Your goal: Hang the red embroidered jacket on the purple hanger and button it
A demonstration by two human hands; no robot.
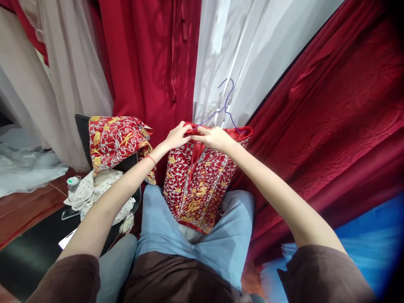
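- Left hand (177, 135): fingers pinched closed on the top edge of the red embroidered garment (197, 189), at its left corner.
- Right hand (214, 138): fingers curled and closed on the same top edge, just beside the left hand; the two hands nearly touch.
- Garment position: it hangs from the hands down over the person's lap, its lower hem resting between the knees of the light blue trousers (195, 240). Gold and silver embroidery faces the viewer.
- Purple wire hanger (225, 107): its hook stands above the hands and its shoulders run into the garment's top edge. The right shoulder appears seated inside the fabric; the left end is hidden under the fingers.
- Progress, as a judgement: the garment seems partly fitted on the hanger; closing or settling the top edge is not yet finished, and the piece is not yet hung up.
- Second embroidered piece (116, 141): draped over a dark chair (82, 130) to the left, untouched.
- Below it lies a white patterned cloth (91, 189).
- Room: red curtains (151, 59) and white drapes (240, 46) hang close behind; the floor (28, 210) at left is reddish wood.
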